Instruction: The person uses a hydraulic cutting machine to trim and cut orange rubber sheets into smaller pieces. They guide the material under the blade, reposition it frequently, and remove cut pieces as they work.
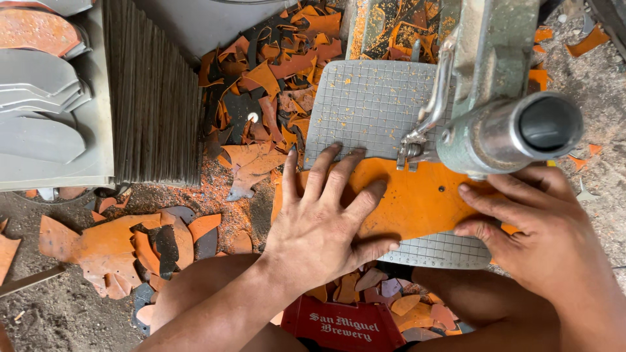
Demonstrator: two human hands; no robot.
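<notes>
In the head view, your left hand [326,218] lies flat and open, fingers spread, pressing the orange sheet [417,199] onto the gridded metal table [365,104] at the frame's centre. Your right hand [535,234], at the lower right, pinches the sheet's near edge with curled fingers, closed on it. The sheet sits across the lower part of the table, directly under the machine's cutting foot [409,151], below the grey-green machine head [502,124] at upper right.

The risk here is your left fingertips: they rest just beside the foot, so a sudden slip of the sheet could carry them into the blade. Uneven pressure between your hands could twist the sheet and spoil the cut line. The loose orange and dark offcuts [267,85] heaped at the upper centre touch the table's edge and could snag the sheet.
</notes>
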